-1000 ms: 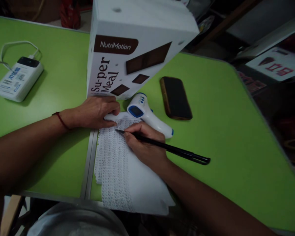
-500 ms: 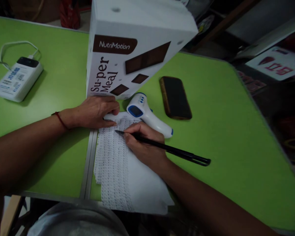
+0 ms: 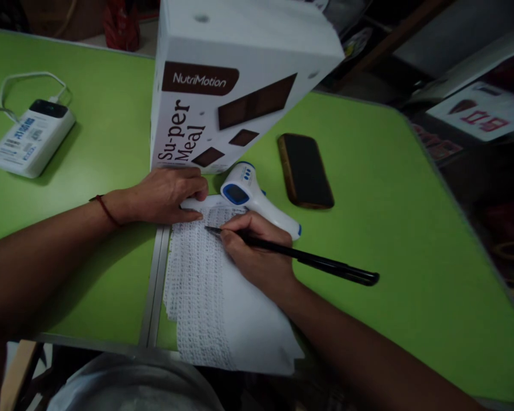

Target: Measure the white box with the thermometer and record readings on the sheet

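My right hand (image 3: 259, 248) grips a black pen (image 3: 317, 261) in a writing hold, its tip over the paper sheets (image 3: 257, 325). Rows of small, dense handwriting fill the left part of the top sheet; its right part is blank. My left hand (image 3: 169, 197) rests at the upper left edge of the sheets, thumb stretched out on the paper and apart from the bent fingers. Part of those fingers is hidden. A white and blue infrared thermometer (image 3: 268, 208) lies just beyond my right hand, partly covered by it.
A tall white NutriMotion box (image 3: 240, 68) stands behind my left hand. To the right lies a dark phone (image 3: 306, 171) in a brown case. A white power bank (image 3: 32, 137) with a cable sits at the left on the green table (image 3: 411, 257). A metal seam (image 3: 154, 291) runs beside the sheets.
My right hand and the pen have shifted slightly to the right, and the pen's back end has swung a little outward. The left hand and the sheets stay where they were.
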A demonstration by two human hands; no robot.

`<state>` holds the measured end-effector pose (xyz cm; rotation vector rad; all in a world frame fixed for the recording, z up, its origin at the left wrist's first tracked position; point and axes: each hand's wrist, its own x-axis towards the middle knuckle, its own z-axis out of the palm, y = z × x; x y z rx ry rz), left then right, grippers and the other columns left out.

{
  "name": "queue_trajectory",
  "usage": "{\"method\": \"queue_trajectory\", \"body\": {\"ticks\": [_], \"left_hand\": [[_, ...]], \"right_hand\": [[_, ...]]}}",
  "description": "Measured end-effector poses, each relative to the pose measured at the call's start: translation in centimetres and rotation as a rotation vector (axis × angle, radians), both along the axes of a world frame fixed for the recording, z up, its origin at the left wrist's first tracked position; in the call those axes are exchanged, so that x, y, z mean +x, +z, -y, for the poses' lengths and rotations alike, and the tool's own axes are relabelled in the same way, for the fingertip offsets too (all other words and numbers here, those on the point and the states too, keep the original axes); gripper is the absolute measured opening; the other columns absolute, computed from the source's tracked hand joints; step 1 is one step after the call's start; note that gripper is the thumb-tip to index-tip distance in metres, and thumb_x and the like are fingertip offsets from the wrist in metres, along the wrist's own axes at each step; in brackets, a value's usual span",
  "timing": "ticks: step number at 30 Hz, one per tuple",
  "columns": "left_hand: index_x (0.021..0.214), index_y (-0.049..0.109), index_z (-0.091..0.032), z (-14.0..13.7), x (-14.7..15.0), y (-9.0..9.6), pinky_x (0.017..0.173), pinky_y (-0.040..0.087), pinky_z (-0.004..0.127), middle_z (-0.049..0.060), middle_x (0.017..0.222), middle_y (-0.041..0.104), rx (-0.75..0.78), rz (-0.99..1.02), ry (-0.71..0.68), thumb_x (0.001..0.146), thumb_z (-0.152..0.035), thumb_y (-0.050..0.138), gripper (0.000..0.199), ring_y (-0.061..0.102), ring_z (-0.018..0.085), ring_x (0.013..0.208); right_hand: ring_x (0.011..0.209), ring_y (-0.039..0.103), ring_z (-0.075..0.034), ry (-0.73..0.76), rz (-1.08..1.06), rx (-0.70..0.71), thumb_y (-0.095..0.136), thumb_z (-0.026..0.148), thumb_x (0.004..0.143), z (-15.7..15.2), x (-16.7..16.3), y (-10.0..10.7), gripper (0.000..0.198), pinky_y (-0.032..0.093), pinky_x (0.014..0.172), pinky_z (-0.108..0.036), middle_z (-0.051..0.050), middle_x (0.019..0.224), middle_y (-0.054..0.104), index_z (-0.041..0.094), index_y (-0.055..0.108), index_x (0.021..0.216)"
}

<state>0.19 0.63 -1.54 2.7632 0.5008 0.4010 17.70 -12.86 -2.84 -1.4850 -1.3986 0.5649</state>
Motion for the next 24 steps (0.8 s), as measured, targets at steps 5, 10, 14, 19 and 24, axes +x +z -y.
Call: {"method": "queue_trajectory", "body": {"ticks": [5,10,14,19,24], "left_hand": [[0.098,0.065,-0.017,0.03,-0.06,0.08,0.068,0.041,0.026,0.005,0.102,0.068,0.004,-0.006,0.002,0.083,-0.029,0.071,0.02,0.062,0.016,0.081],[0.098,0.065,-0.017,-0.01,-0.02,0.06,0.068,0.041,0.026,0.005,0.103,0.069,-0.008,-0.008,0.006,0.083,-0.029,0.071,0.02,0.062,0.016,0.081],[0.097,0.065,-0.017,0.02,-0.01,0.09,0.069,0.041,0.026,0.005,0.103,0.069,-0.009,0.002,0.001,0.083,-0.03,0.071,0.02,0.062,0.016,0.082],[0.098,0.065,-0.018,-0.01,-0.08,0.04,0.069,0.041,0.026,0.005,0.103,0.068,-0.009,0.004,0.003,0.083,-0.03,0.071,0.02,0.062,0.016,0.081],[0.098,0.064,-0.019,-0.02,-0.02,-0.26,0.067,0.042,0.029,0.005,0.101,0.068,0.038,0.002,-0.011,0.085,-0.034,0.067,0.02,0.063,0.018,0.08]], "right_hand": [[0.049,0.05,-0.011,-0.013,-0.009,-0.034,0.058,0.024,0.071,0.04,-0.13,-0.09,0.01,0.041,0.047,-0.026,0.005,0.053,0.058,0.023,0.059,0.061],[0.049,0.049,-0.011,0.012,-0.009,-0.042,0.059,0.024,0.07,0.04,-0.08,-0.01,0.008,0.042,0.048,-0.026,0.004,0.054,0.059,0.023,0.06,0.062],[0.05,0.049,-0.011,-0.022,0.004,-0.042,0.058,0.025,0.07,0.06,-0.08,0.0,0.01,0.042,0.048,-0.026,0.004,0.054,0.057,0.023,0.058,0.061],[0.049,0.049,-0.011,0.013,0.021,-0.023,0.058,0.022,0.071,0.18,-0.06,0.02,0.011,0.04,0.047,-0.026,0.005,0.052,0.056,0.024,0.057,0.06],[0.058,0.06,-0.014,0.115,0.253,0.126,0.058,0.016,0.08,0.33,0.8,0.06,0.013,0.051,0.055,-0.029,0.003,0.064,0.065,0.025,0.063,0.072]]}}
